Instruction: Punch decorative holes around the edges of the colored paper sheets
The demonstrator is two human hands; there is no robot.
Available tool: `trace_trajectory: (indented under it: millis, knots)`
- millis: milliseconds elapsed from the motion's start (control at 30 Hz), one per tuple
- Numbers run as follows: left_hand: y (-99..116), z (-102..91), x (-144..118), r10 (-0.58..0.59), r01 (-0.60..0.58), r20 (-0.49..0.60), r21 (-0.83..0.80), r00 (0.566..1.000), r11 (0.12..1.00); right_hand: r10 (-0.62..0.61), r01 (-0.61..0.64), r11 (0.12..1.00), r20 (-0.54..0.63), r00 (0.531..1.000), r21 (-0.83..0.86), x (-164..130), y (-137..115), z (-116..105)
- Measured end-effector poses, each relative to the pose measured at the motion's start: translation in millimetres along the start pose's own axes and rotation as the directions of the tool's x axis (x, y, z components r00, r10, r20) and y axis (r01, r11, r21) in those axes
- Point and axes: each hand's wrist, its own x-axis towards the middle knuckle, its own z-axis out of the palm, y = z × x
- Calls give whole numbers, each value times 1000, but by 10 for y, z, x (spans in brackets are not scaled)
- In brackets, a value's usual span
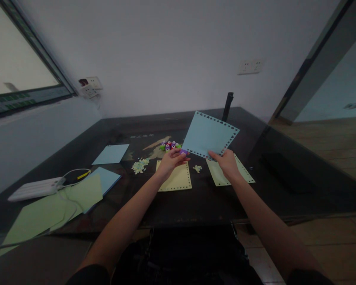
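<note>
My right hand (225, 161) grips the lower edge of a light blue sheet of paper (209, 134), held tilted above the table. Small punched holes run along the sheet's edges. At its lower left corner, my left hand (173, 160) is closed around a small purple craft punch (183, 152). Beneath my left hand lies a yellow sheet (178, 178) with holes along its edges. Another pale yellow sheet (240, 172), partly covered by my right hand, rests below the blue one. Several colourful craft punches (169, 145) are grouped just behind my left hand.
Piles of paper cut-outs lie on the dark table: a larger pile (140, 165) and a smaller pile (197, 169). At left are a blue sheet (111, 154), green sheets (44, 206) and a white power strip (37, 189) with a cable. A black upright object (228, 106) stands at the back.
</note>
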Motion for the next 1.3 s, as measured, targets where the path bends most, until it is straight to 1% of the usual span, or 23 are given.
trace_trajectory:
  millis: [133,267,433,667,900,1100,1300]
  knots:
    - [-3,1,5,16,-16,-9,-9,1000,1000,3,-2,1000,-9,1000,20,6,7,11]
    - [-25,-23,18,35,-35,-6,-18,999,999,17,-17,1000,-8,1000,-23,-3,-24,18]
    - [-43,-44,38,32,-32,-2,-14,999,999,23,-21,999,38,999,-40,-1,-24,13]
    - [-15,-28,25,22,-17,-54,98,998,995,28,-23,998,73,997,-61,22,24,2]
    - [-29,-24,27,47,-38,-81,115,996,993,-5,12,997,92,996,-74,41,93,-11]
    - [-53,-31,35,52,-45,-84,79,995,996,5,3,996,87,996,-93,17,27,-5]
    - [-50,-32,25,61,-54,-78,85,995,995,10,1,991,82,997,-134,-1,-50,-6]
